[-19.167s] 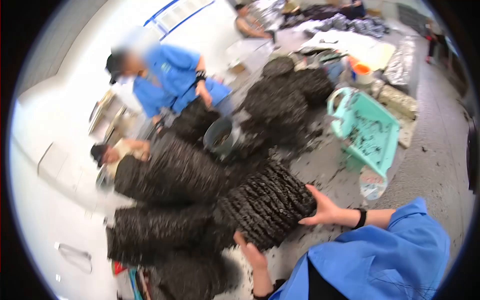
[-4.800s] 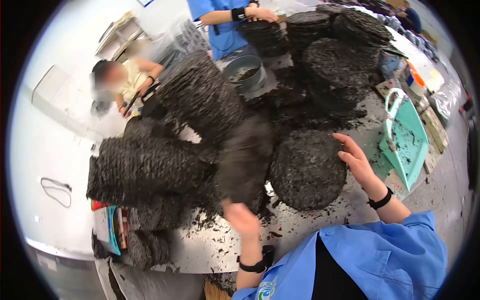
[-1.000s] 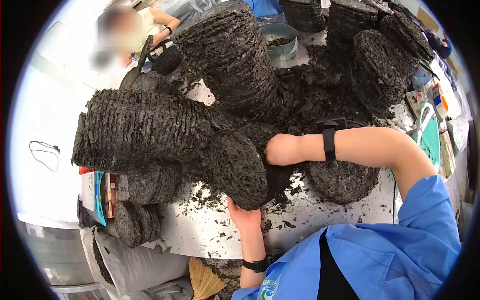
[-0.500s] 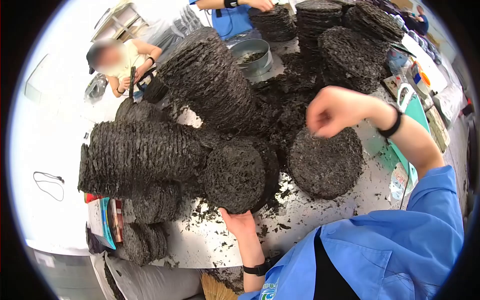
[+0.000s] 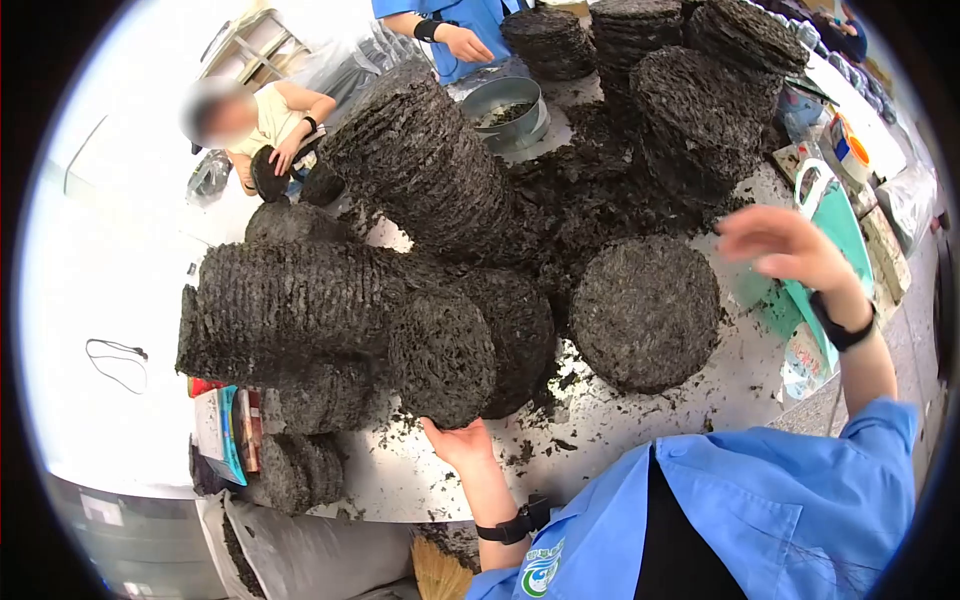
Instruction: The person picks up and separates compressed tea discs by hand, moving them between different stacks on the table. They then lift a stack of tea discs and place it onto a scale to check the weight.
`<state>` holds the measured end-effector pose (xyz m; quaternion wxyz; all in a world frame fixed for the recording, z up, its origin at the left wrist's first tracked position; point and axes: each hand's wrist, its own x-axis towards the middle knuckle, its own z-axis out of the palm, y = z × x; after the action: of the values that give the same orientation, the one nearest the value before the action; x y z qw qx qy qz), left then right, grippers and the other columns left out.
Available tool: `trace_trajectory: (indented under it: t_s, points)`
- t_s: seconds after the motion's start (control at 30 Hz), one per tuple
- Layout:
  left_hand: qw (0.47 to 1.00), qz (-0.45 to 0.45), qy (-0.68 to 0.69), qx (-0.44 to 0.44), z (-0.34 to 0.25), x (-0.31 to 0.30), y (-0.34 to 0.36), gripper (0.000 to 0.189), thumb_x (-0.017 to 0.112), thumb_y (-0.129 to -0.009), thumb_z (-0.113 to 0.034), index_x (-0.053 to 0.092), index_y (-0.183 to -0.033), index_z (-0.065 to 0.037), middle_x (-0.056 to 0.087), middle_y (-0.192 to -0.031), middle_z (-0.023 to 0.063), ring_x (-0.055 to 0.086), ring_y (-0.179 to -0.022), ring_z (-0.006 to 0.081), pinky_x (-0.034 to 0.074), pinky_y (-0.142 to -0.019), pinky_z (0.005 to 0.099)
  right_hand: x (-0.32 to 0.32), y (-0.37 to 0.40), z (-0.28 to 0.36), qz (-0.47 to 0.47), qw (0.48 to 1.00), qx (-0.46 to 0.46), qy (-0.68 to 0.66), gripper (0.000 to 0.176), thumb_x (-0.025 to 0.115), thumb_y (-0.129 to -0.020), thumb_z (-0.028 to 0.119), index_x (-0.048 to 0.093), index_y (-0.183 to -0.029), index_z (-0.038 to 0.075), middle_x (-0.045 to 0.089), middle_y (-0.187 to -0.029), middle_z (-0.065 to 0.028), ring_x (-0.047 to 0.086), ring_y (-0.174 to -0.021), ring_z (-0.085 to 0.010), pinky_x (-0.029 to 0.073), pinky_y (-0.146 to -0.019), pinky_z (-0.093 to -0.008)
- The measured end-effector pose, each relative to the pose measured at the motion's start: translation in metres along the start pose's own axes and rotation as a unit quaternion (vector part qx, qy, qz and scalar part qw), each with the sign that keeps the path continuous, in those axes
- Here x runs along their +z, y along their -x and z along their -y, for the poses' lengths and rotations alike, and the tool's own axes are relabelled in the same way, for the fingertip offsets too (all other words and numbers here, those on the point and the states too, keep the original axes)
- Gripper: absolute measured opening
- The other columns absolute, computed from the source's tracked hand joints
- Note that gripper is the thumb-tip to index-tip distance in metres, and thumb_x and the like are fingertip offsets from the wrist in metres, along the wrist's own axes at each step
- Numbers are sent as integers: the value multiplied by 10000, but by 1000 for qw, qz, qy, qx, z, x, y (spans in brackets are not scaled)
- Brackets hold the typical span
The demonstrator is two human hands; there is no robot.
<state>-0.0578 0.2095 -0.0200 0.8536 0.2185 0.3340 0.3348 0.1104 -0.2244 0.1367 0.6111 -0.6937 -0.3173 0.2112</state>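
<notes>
My left hand [image 5: 462, 445] cups the lower edge of a round dried seaweed cake [image 5: 442, 358] from below, its fingers partly hidden behind it. The cake stands tilted with its face toward me, at the end of a long sideways stack of seaweed cakes [image 5: 300, 310]. Another dark seaweed disc [image 5: 522, 350] leans just behind it. My right hand [image 5: 785, 245] is in the air, slightly blurred, fingers spread with nothing in them. To its left, a flat round seaweed cake [image 5: 648, 315] lies on the table.
Tall seaweed stacks [image 5: 425, 165] and loose seaweed scraps [image 5: 590, 195] fill the table's middle. A metal basin [image 5: 508, 115] stands behind them. Packets [image 5: 220, 435] lie at left, a green bag [image 5: 835, 230] at right. Across the table, two co-workers' hands [image 5: 465, 43] show.
My right hand has moved right, away from above the flat seaweed cake, and its fingers have opened. The cake at my left hand has shifted left, uncovering more of the disc behind.
</notes>
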Motion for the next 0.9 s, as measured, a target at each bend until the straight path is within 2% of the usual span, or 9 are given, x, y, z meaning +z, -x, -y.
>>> trace_trajectory:
  t_s: [0.13, 0.27, 0.33, 0.37, 0.4, 0.47, 0.63, 0.77, 0.9]
  points:
    - [1000, -3, -15, -27, 6, -12, -9, 528, 342, -1017, -421, 385, -1439, -106, 432, -1451, 95, 416, -1323, 320, 350, -1101, 501, 77, -122, -27, 118, 992, 41, 28, 578, 671, -896, 238, 435, -1364, -5, 538, -1321, -188, 530, -1228, -265, 443, -1036, -381]
    - [999, 12, 20, -45, 7, -24, -15, 471, 386, -1001, -343, 459, -1378, -70, 470, -1415, 104, 451, -1294, 304, 410, -1044, 473, 142, -217, -69, 188, 909, 281, 246, 743, 705, -855, 312, 353, -1389, -65, 498, -1346, -248, 514, -1241, -331, 466, -976, -429]
    - [999, 4, 28, -38, 5, -18, -11, 458, 391, -1000, -337, 484, -1352, -60, 494, -1390, 112, 472, -1274, 306, 429, -1024, 462, 158, -229, -63, 225, 891, 299, 256, 757, 709, -838, 278, 336, -1380, -96, 588, -1215, -236, 590, -1120, -347, 517, -870, -442]
    - [999, -7, 35, -38, 2, -18, -9, 452, 394, -1000, -336, 492, -1343, -58, 503, -1381, 115, 483, -1263, 310, 436, -1017, 461, 172, -236, -110, 107, 920, 149, 347, 631, 692, -841, 217, 421, -1324, -85, 650, -1043, -200, 655, -948, -305, 560, -758, -402]
    - [998, -18, 41, -39, 0, -19, -9, 446, 398, -1000, -334, 500, -1334, -57, 512, -1371, 118, 493, -1251, 313, 443, -1009, 459, 169, -234, -110, 105, 920, 148, 348, 631, 692, -841, 217, 421, -1324, -85, 650, -1043, -200, 655, -948, -305, 560, -758, -402]
    - [998, 26, 39, -46, -6, -21, -9, 443, 406, -998, -334, 503, -1329, -56, 518, -1364, 123, 503, -1242, 314, 450, -999, 465, 160, -228, -112, 116, 968, 187, 117, 331, 693, -826, 157, 633, -1021, -103, 653, -876, -166, 665, -785, -257, 569, -648, -380]
    - [997, 59, 38, -18, -21, -22, -11, 459, 456, -981, -327, 493, -1345, -50, 532, -1359, 125, 522, -1225, 322, 456, -992, 478, 106, -161, -55, 82, 962, 258, -25, 312, 611, -902, 88, 555, -1170, -60, 637, -1023, -123, 650, -932, -204, 571, -777, -322]
    - [986, 46, -108, 119, -27, -27, -19, 509, 511, -969, -344, 473, -1345, -3, 518, -1365, 144, 520, -1214, 316, 438, -1010, 457, 33, -79, -61, -67, 955, 132, -258, 279, 553, -943, 53, 541, -1210, -28, 631, -1054, -74, 645, -948, -181, 572, -807, -339]
    - [769, 4, -445, 458, -13, 26, 23, 470, 498, -989, -232, 400, -1376, 17, 481, -1362, 176, 456, -1259, 300, 382, -1052, 421, 7, 11, -74, -204, 849, 28, -486, 194, 528, -958, 27, 553, -1149, 56, 634, -1066, -47, 647, -944, -183, 561, -860, -381]
